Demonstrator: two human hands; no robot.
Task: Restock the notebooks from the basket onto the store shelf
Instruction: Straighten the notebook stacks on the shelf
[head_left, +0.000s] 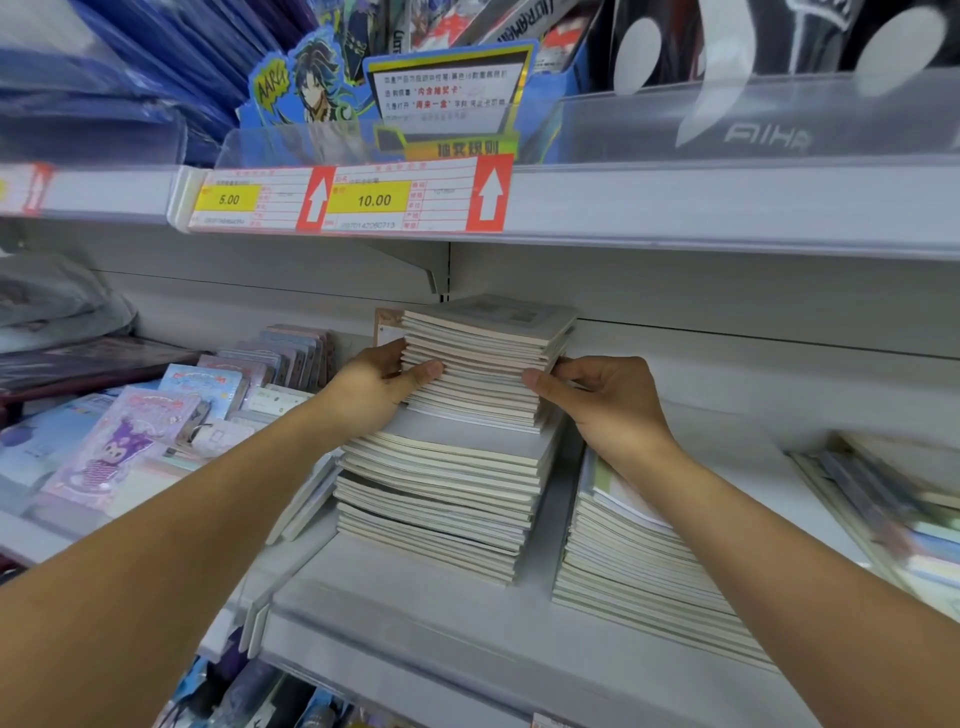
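Note:
A batch of thin grey-covered notebooks (483, 358) sits on top of a taller notebook stack (441, 499) on the white store shelf (415, 613). My left hand (376, 387) grips the batch's left side, thumb on its front edge. On the right side, my right hand (602, 400) grips the same batch, thumb against the page edges. The batch lies slightly skewed and set back on the stack below. A second, lower notebook stack (628, 551) lies just to the right, partly under my right wrist. The basket is out of view.
An upper shelf edge with price tags (353, 200) hangs close above the batch. Cartoon-themed stationery packs (119, 447) fill the shelf to the left. More notebooks and folders (893, 493) lie at the far right. A bare strip of shelf runs in front of the stacks.

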